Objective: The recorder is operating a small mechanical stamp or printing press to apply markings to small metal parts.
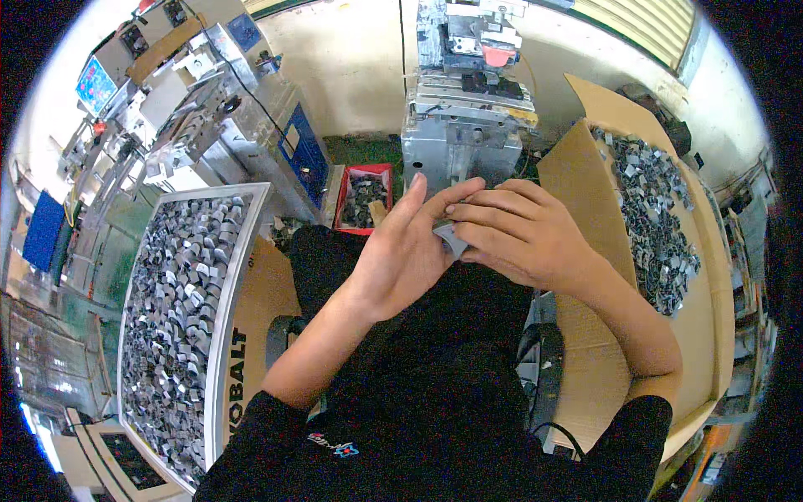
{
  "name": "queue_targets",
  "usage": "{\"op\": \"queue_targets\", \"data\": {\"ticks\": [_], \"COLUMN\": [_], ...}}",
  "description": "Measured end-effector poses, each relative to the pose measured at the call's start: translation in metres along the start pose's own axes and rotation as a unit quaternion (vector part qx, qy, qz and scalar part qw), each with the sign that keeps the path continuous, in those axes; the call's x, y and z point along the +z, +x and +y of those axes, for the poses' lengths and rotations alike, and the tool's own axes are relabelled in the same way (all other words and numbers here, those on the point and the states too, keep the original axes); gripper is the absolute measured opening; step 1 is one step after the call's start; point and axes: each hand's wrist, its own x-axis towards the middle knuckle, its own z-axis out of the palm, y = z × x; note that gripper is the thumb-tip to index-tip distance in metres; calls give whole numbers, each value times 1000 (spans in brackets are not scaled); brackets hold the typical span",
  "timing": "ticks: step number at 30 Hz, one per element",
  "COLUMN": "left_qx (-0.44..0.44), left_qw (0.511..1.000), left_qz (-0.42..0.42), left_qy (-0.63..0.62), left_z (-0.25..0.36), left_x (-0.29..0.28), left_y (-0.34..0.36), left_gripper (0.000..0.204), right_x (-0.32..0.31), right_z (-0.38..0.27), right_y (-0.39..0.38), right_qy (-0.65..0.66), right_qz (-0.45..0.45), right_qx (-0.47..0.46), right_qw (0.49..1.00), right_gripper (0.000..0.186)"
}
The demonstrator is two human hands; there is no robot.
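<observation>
My left hand (401,251) and my right hand (510,230) meet in front of my body around a small grey curved piece (452,241). My left thumb points up, and the left fingers reach under the fingers of my right hand. The right fingers lie bent over the piece and the left hand, so part of the piece is hidden. Beyond my hands stands a grey metal machine (443,134) with a red part high on it.
At left, a metal-rimmed tray (260,201) holds many curved grey pieces; a grey machine (259,142) stands behind it. A red bin (342,217) with dark parts sits on the floor ahead. At right is a large cardboard box (585,360) with many small metal parts.
</observation>
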Motion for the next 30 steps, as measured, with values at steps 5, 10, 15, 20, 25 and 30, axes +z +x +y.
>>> {"op": "queue_targets", "data": {"ticks": [5,10,15,20,25,30], "left_qx": [9,117,289,387,392,390], "left_qw": [1000,966,874,792,784,775], "left_qz": [-19,18,16,-4,0,13], "left_qy": [15,230,390,472,482,496], "left_z": [1,1,0,2,3,5], "left_x": [-2,-3,-2,-2,-1,3], "left_y": [-8,-20,-25,-27,-30,-35], "left_gripper": [74,59,29,25,30,30], "right_x": [-6,-19,-23,-26,-28,-28], "right_z": [-5,-10,-12,-12,-13,-14], "right_y": [3,8,11,11,11,10], "right_qy": [53,31,24,-1,-15,-27], "right_qz": [39,86,129,134,126,117], "right_qx": [5,-11,-27,-51,-55,-57], "right_qw": [998,996,991,990,990,991], "right_gripper": [32,27,28,35,39,39]}}
